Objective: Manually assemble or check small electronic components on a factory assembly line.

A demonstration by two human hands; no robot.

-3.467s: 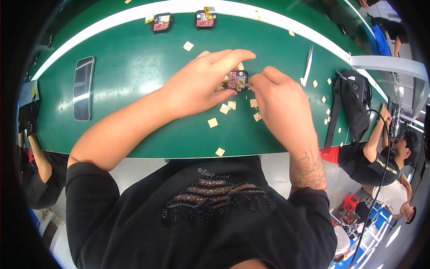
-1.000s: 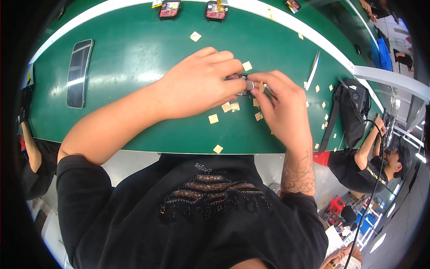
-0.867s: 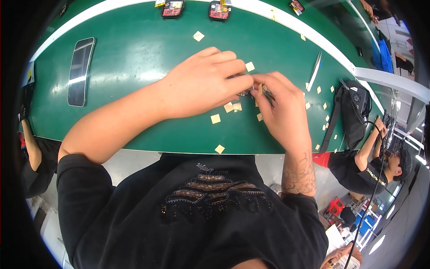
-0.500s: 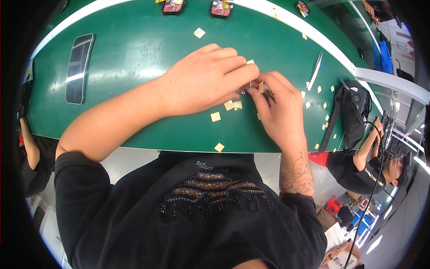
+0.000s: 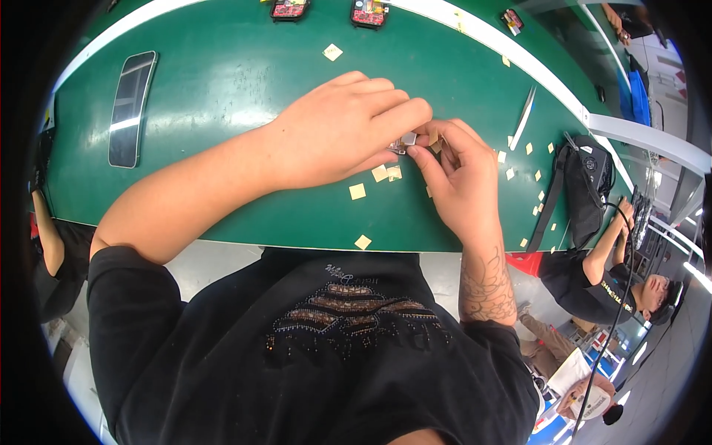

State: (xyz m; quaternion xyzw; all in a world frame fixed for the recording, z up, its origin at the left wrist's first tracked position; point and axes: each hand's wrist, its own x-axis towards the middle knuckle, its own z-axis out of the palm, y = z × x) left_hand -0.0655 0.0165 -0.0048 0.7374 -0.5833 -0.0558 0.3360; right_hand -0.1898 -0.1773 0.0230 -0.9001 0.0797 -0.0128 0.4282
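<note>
Above the green table (image 5: 222,89) both my hands meet over a small part with a silvery block (image 5: 409,139). Its kind is too small and too covered to tell. My left hand (image 5: 356,122) arches over it from the left, fingers curled and closed around its left side. From the right, my right hand (image 5: 463,167) pinches its right side between thumb and fingers. A small pale-yellow square (image 5: 434,138) shows at the right hand's fingers. Just below the hands lie two pale-yellow squares, one (image 5: 380,173) plain and the other (image 5: 394,173) partly shiny.
A phone (image 5: 133,109) lies at the left. Tweezers (image 5: 523,119) and a black pouch (image 5: 589,185) with a strap lie at the right, among several scattered yellow squares. Two red-and-black circuit units (image 5: 368,12) sit at the far edge. A co-worker (image 5: 593,274) sits at the right.
My hands stay together, and the right hand has shifted slightly. More of the silvery block shows between the fingers now. A person in the right background has moved.
</note>
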